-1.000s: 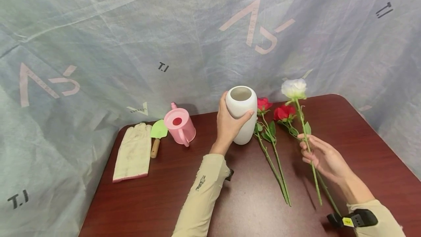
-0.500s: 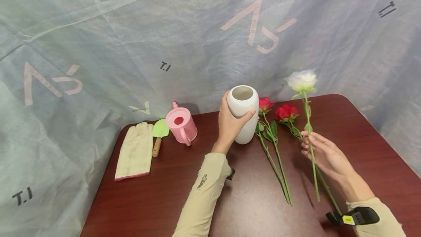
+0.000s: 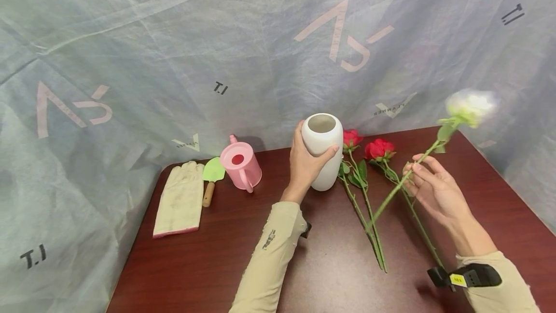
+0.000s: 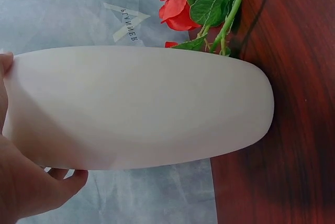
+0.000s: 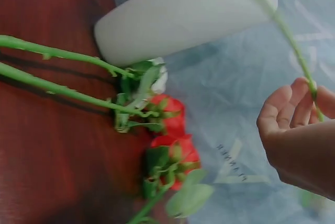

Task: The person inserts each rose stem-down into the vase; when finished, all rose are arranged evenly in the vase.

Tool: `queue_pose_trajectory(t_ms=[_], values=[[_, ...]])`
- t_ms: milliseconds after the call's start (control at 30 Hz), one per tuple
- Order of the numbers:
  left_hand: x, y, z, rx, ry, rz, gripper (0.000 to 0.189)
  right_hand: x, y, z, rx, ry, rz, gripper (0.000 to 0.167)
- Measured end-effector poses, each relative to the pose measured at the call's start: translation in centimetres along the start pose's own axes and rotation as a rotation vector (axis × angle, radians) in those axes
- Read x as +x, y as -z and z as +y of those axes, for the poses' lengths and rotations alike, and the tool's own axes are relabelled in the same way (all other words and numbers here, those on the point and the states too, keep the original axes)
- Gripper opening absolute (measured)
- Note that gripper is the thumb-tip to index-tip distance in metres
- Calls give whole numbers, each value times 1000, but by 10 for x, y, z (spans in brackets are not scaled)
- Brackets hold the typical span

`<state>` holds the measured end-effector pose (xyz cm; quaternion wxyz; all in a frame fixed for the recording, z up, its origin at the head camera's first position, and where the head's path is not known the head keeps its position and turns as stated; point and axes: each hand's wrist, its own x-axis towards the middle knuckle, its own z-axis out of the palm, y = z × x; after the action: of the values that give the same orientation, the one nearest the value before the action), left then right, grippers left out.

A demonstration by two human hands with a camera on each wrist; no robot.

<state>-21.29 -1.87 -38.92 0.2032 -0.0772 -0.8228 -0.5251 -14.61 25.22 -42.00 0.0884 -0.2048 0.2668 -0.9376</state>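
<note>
My left hand [image 3: 306, 165] grips the upper part of a white vase [image 3: 322, 143], thumb on the near side and fingers round the left. The vase stands upright with its mouth facing up. In the left wrist view the vase [image 4: 146, 109] fills most of the picture. My right hand [image 3: 436, 190] pinches the green stem of a white artificial flower [image 3: 471, 106] between thumb and fingers. Its blurred bloom leans up to the right, while the stem slants down left across other stems. The right wrist view shows the right hand [image 5: 298, 135] pinching this stem.
Right of the vase lie a red rose [image 3: 352, 139] and another red rose [image 3: 379, 149], stems toward me. A pink watering can [image 3: 243, 168], a green trowel [image 3: 214, 170] and pale work gloves [image 3: 180, 202] lie left on the brown table [image 3: 217, 264]. Behind hangs a grey sheet [image 3: 260, 62].
The white flower has swung from nearly upright to a slant, bloom rightward and stem end leftward, as my right hand turned and rose slightly. My left hand keeps its grip on the vase.
</note>
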Motion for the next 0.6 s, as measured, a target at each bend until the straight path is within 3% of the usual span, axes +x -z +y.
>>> queue_pose_trajectory(t_ms=[233,600], values=[[-1,-1,-1,-23,6,6,91,18,-12,-17,31,105,3,32],[-1,-2,-2,-33,-19,9,90,55,-49,-36,104,272,300,11]])
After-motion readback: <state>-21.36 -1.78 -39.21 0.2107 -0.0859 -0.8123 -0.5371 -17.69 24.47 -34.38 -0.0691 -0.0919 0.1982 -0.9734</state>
